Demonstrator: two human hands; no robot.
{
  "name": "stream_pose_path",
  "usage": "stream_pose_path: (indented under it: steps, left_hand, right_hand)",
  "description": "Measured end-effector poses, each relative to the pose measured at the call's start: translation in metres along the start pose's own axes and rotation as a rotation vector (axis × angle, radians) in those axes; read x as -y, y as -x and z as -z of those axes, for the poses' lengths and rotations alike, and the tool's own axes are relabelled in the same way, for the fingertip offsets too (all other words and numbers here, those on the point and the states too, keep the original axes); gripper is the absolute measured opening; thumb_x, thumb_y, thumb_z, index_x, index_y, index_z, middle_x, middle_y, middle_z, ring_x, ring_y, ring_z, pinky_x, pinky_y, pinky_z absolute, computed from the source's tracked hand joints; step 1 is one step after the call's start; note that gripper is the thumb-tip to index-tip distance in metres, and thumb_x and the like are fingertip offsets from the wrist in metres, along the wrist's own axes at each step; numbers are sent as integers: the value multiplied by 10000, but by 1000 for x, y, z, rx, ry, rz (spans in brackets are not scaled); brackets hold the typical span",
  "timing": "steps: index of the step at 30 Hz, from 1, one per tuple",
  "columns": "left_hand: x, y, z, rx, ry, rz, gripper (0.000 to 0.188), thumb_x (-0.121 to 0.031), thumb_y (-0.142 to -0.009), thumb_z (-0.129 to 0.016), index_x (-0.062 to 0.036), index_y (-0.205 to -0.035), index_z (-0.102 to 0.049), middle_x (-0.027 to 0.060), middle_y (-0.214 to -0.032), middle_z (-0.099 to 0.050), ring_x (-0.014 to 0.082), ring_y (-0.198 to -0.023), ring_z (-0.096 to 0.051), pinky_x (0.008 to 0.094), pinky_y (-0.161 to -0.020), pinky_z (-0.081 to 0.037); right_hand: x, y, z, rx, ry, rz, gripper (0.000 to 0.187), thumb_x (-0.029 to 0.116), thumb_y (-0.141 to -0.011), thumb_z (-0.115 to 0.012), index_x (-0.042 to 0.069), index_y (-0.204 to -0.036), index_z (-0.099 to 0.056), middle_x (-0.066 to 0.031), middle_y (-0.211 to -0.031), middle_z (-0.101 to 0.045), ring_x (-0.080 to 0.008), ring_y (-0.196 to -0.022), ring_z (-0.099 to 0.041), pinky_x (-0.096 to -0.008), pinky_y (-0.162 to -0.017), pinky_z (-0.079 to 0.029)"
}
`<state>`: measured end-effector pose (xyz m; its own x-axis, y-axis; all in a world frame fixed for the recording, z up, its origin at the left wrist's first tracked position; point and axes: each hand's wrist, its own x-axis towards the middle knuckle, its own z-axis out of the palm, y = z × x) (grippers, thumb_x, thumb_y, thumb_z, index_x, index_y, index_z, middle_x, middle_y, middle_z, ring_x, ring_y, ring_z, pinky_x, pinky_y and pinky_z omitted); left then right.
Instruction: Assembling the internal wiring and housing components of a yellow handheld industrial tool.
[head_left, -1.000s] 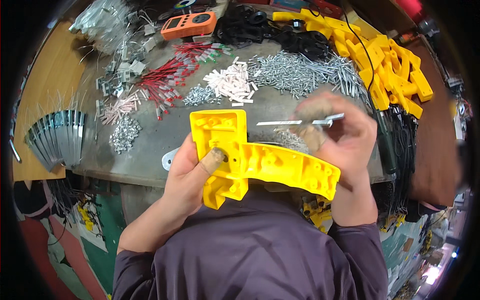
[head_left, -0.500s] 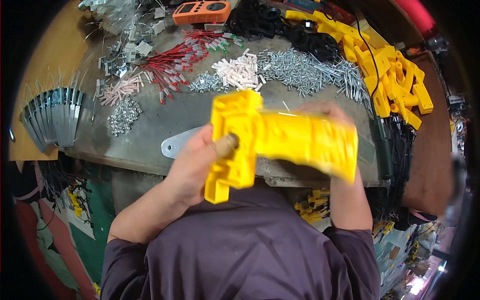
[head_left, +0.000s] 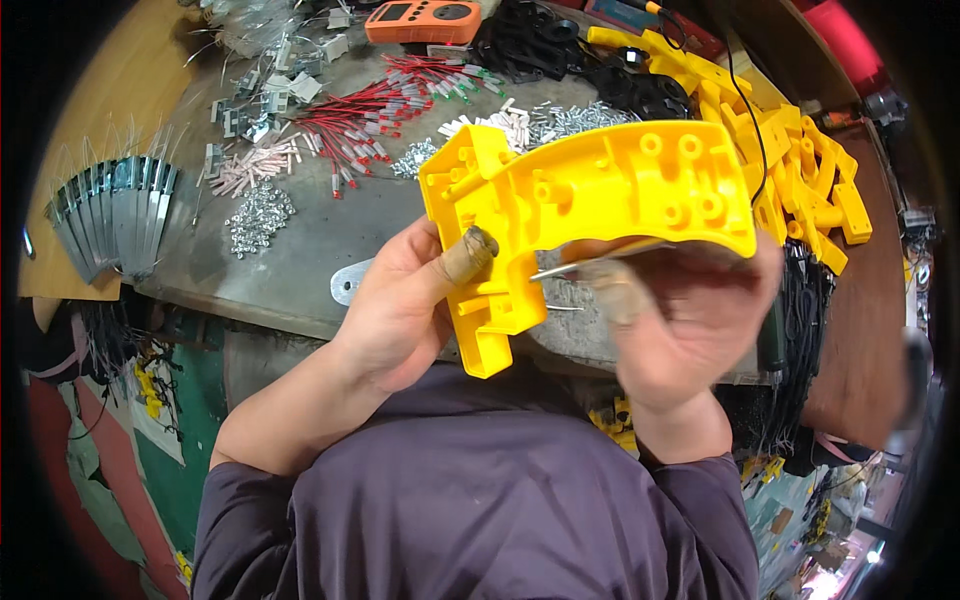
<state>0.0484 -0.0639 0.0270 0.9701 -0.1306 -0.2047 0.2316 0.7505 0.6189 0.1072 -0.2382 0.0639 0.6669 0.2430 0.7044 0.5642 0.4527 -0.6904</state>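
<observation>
Yellow casing (head_left: 590,195) is gripped by left hand (head_left: 405,305), thumb inside; right hand (head_left: 690,320) curls below, fingers pinching metal rod (head_left: 562,270).

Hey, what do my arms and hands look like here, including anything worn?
Dark purplish-grey sleeves end around the elbows, leaving the forearms bare. The left hand and right hand are ungloved; each thumb wears a stained, tan-brown wrap.
</observation>
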Motion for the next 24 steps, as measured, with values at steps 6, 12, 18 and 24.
stream_pose_path:
  steps: [6, 12, 18, 24]
  left_hand:
    - [0, 3, 0, 32, 41, -16, 333, -201, -935, -604, -38, -1210, -513, 54, -1100, -635, 158, -982, -636, 329, -855, -524]
    - [-17, -27, -5, 77, -486, -500, 317, -64, -890, -641, -6, -1182, -532, 48, -1059, -647, 132, -959, -627, 279, -861, -495]
    - [-25, -34, 3, 248, -1602, -939, 638, -36, -733, -738, 48, -1293, -445, 199, -1292, -487, 331, -1168, -509, 409, -1017, -387]
    - [-1, -22, 18, 240, -1724, -506, 1008, -315, -592, -857, 45, -1343, -289, 240, -1190, -487, 425, -1116, -467, 456, -1008, -354]
  right_hand:
    - [4, -4, 9, 485, 808, 246, 210, 148, -877, -636, -23, -997, -633, -153, -989, -649, -259, -869, -649, -340, -719, -545]
    - [22, -58, 59, 436, -101, -857, 676, 604, -923, -399, -39, -1123, -450, -182, -875, -643, -196, -668, -648, -267, -506, -510]
    - [37, -56, 60, 641, 334, -992, 526, 207, -707, -777, -7, -1104, -505, -140, -965, -640, -131, -808, -627, -244, -708, -504]
    - [39, -40, 80, 1035, 1121, -339, 547, 48, -571, -730, 39, -1101, -598, -145, -946, -635, -344, -880, -601, -389, -785, -461]
